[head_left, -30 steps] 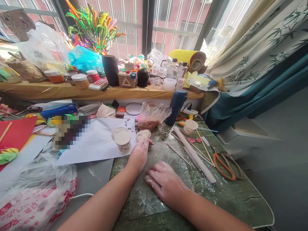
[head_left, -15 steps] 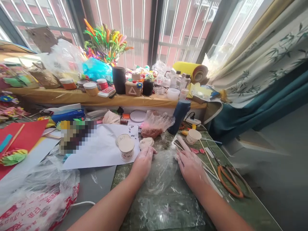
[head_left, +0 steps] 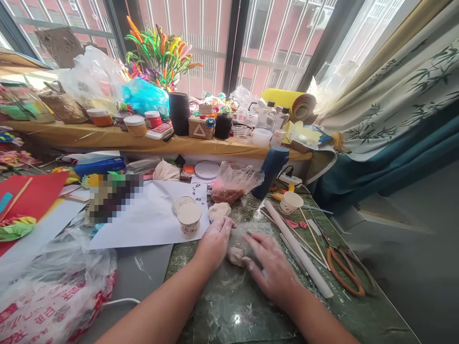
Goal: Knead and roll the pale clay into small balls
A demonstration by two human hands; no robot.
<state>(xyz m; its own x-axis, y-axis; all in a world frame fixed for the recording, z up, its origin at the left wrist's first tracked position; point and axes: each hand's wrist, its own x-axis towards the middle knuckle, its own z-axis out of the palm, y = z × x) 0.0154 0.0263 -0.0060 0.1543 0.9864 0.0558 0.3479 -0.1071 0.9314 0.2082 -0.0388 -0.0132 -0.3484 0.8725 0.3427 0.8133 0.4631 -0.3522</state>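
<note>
A small pale lump of clay point(head_left: 236, 257) rests between my hands on a clear plastic sheet point(head_left: 247, 298). My right hand point(head_left: 270, 262) comes in from the right with fingers and thumb apart, its thumb at the edge of the lump. On the other side my left hand point(head_left: 217, 239) stays low over the sheet, fingers bent and pressed together; what they hold, if anything, is hidden. Just beyond its fingertips sits a larger pale lump point(head_left: 219, 211). A pale rolling pin point(head_left: 299, 249) lies to the right of my right hand.
Paper cups point(head_left: 189, 222) stand on white paper point(head_left: 143, 217) at left. Scissors point(head_left: 346, 270) with orange handles, thin sticks and another paper cup point(head_left: 290, 203) are on the right. Behind are a bag of brown material point(head_left: 229, 188), a dark blue bottle point(head_left: 269, 173) and a crowded sill.
My right hand has moved left, off the rolling pin's side, to the small clay lump, which now shows. The clear film bunched between my hands is gone from there. My left hand barely moved.
</note>
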